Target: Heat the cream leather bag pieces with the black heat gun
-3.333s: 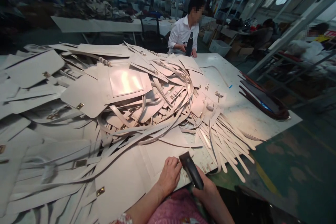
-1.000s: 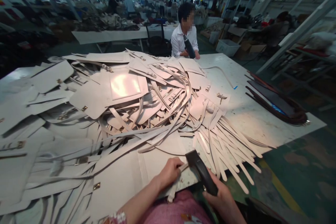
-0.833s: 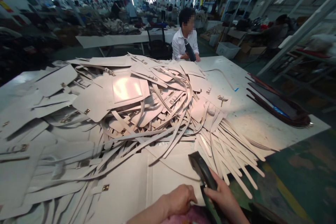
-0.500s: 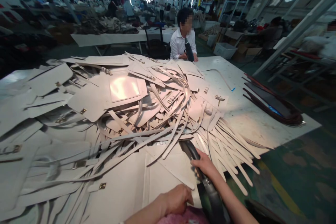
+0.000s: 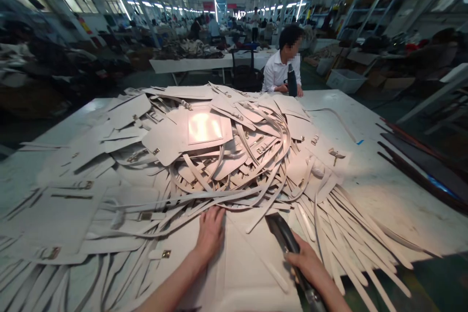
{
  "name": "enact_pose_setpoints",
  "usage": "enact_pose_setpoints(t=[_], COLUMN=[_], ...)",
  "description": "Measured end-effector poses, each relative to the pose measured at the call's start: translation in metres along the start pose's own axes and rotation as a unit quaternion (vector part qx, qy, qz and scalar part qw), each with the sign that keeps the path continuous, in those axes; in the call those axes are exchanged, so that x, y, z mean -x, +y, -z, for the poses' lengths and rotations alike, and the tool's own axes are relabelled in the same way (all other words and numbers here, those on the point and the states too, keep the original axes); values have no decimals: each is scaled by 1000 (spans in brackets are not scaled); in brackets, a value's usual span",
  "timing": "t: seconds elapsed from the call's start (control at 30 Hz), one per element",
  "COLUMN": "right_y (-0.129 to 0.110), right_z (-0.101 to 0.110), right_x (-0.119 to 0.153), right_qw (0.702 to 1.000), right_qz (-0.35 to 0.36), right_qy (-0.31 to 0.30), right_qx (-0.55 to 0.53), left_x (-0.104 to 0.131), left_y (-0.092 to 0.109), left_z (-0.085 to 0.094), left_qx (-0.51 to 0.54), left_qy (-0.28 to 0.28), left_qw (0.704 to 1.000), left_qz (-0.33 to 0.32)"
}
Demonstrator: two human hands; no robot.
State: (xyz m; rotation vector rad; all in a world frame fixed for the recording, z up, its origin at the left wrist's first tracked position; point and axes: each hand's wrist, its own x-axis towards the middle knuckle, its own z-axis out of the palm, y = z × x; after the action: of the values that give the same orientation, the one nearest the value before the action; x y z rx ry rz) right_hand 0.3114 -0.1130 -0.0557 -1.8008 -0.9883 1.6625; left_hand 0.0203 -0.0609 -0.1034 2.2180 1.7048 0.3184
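A large beige bag panel (image 5: 248,263) lies flat before me, with a thin strap (image 5: 268,270) across it. My left hand (image 5: 212,231) rests palm down near its far edge, fingers stretched toward the loose straps. In my right hand (image 5: 305,258) is a black handheld tool (image 5: 283,234), shaped like a hair dryer or blower, its front end above the panel's right side. The fingers wrap round its handle; its lower part runs out of view. Beyond both hands rises a heap of beige bag pieces (image 5: 168,134) with long straps (image 5: 252,183) and metal buckles.
The heap spreads over the white table (image 5: 369,156). Strap ends (image 5: 365,263) fan over the right front edge. Dark straps and panels (image 5: 420,161) lie at the right. Across the table a person in a white shirt (image 5: 274,73) holds a dark tool (image 5: 291,82).
My left hand has moved forward from near my body onto the panel. The right hand still grips the black tool, a little farther right in view. The camera has turned left.
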Motion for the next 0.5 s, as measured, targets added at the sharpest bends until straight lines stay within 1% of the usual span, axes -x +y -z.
enact_pose_setpoints(t=[0.07,0.13,0.23,0.3,0.33,0.37,0.43,0.47,0.5], right_y=[-9,-17,-20,-15,-11,-7,2,5,9], right_z=[-7,-15,-27,-30,-30,-27,-17,-9,0], right_x=[-11,-20,-27,-28,-27,-25,-18,-13,-8], right_qw=[1000,999,997,995,995,995,992,989,987], right_qz=[11,21,55,69,72,76,88,95,101], right_qy=[11,31,60,65,63,62,73,86,102], right_qx=[12,16,11,-8,-22,-36,-61,-69,-74], left_x=[-16,-26,-29,-27,-26,-25,-27,-30,-35], left_y=[-16,-20,-16,-11,-9,-6,2,6,12], left_z=[12,18,20,23,27,33,52,67,85], left_qx=[-26,-20,18,57,79,108,185,220,242], left_qy=[-10,-38,-66,-71,-85,-115,-210,-248,-262], left_qw=[999,998,995,990,985,978,951,936,929], left_qz=[38,49,77,108,124,134,135,120,95])
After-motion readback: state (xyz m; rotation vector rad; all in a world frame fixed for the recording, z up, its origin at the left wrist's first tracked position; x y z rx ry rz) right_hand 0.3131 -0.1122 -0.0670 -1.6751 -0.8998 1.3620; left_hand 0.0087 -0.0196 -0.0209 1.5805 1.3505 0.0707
